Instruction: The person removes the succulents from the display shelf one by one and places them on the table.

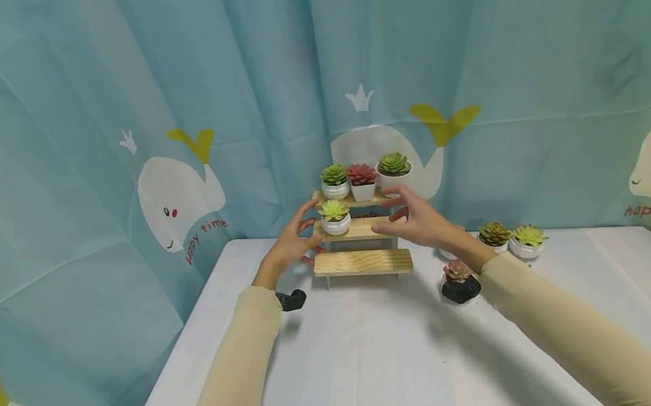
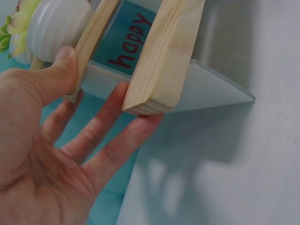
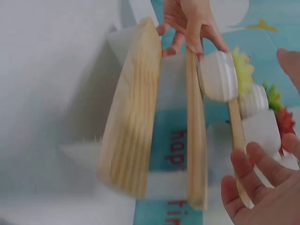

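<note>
A three-tier wooden plant stand [image 1: 364, 263] stands toward the back of the table. My left hand [image 1: 290, 242] is at its left end; in the left wrist view the thumb and a finger pinch the middle board [image 2: 89, 51], while other fingertips touch the end of the bottom board [image 2: 159, 79]. A light-green potted succulent [image 1: 336, 218] sits on the middle board's left part, right by my left thumb. On the top board stand a green succulent [image 1: 335, 182], a red one [image 1: 362, 181] and another green one [image 1: 393, 168]. My right hand [image 1: 420, 218], fingers spread and holding nothing, hovers by the stand's right side.
Several more potted succulents stand on the white table [image 1: 347, 365] at the right, among them a dark green one [image 1: 494, 235], a yellow-green one [image 1: 528, 240] and a pinkish one [image 1: 458, 270], partly behind the right forearm. A blue whale-print curtain [image 1: 258, 68] hangs behind the table.
</note>
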`<state>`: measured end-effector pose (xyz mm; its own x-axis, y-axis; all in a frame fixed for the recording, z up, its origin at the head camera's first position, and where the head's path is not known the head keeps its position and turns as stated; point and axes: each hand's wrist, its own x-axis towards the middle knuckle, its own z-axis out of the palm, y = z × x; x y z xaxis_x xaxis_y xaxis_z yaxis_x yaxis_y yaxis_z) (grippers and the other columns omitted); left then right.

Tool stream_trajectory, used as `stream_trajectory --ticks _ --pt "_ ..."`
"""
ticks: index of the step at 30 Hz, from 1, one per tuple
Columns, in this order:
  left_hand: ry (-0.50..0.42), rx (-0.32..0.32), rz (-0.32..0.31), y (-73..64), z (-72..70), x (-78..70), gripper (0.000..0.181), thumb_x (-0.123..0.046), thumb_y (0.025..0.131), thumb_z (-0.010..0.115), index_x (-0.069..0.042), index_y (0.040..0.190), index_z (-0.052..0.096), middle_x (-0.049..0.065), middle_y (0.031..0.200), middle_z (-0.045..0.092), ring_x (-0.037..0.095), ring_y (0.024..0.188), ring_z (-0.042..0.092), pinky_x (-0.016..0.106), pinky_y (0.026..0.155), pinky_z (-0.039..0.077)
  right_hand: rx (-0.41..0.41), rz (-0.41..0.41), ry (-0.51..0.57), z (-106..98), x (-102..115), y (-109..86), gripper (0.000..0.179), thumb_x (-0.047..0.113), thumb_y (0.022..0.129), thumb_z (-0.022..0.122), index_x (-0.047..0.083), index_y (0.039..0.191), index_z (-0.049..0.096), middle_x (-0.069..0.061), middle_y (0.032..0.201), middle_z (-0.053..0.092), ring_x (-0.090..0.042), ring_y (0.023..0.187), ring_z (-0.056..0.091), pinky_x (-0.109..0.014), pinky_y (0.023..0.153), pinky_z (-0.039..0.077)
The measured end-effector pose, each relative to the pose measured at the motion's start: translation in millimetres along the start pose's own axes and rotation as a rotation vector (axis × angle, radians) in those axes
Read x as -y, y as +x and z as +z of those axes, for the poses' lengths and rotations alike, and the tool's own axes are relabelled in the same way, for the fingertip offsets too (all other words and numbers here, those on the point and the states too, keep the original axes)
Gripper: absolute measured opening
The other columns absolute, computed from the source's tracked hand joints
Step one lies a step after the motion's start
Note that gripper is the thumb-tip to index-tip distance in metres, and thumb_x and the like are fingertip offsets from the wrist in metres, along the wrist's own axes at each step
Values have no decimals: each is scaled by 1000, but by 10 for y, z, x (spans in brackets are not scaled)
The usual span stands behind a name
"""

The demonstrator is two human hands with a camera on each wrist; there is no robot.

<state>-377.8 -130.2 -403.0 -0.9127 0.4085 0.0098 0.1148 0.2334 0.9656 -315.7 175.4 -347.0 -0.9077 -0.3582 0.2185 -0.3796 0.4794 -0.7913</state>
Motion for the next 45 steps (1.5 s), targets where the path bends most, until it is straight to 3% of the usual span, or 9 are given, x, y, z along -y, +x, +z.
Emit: stream_trajectory --ticks 8,13,23,30,38,45 --pt "6 -4 -2 1 0 0 79 -13 103 66 -50 159 25 16 166 27 30 87 71 65 72 57 -25 38 18 314 54 182 80 35 91 81 9 153 38 -27 145 51 -44 128 56 -56 100 51" --pt "-4 2 2 -6 8 -6 79 -11 103 65 -48 160 25 16 165 28 30 86 71 70 75 55 -43 34 26 472 91 269 78 29 91 82 4 152 38 -26 144 52 -41 128 57 -54 99 52" --pt "-7 6 3 -7 11 -9 78 -11 104 63 -49 160 24 16 166 26 35 91 71 70 76 54 -118 57 -79 713 111 394 69 32 91 81 6 145 45 -21 134 63 -34 122 63 -51 97 53" --pt "-4 6 9 8 14 -10 78 -11 104 63 -52 158 25 16 166 26 39 94 71 69 75 55 -191 88 -169 813 123 456 68 38 91 80 6 142 48 -17 123 67 -31 110 66 -51 93 51" --pt "7 0 9 4 9 -3 79 -11 104 64 -52 158 25 16 166 26 41 96 71 67 74 56 -213 133 -181 848 171 489 68 43 92 78 6 141 50 -17 123 68 -33 115 64 -63 105 34" --pt "21 1 9 0 2 -2 78 -12 104 63 -51 159 24 16 166 26 38 94 72 69 76 55 -215 130 -187 854 175 474 66 43 93 77 7 142 50 -16 121 68 -33 113 63 -64 106 31"
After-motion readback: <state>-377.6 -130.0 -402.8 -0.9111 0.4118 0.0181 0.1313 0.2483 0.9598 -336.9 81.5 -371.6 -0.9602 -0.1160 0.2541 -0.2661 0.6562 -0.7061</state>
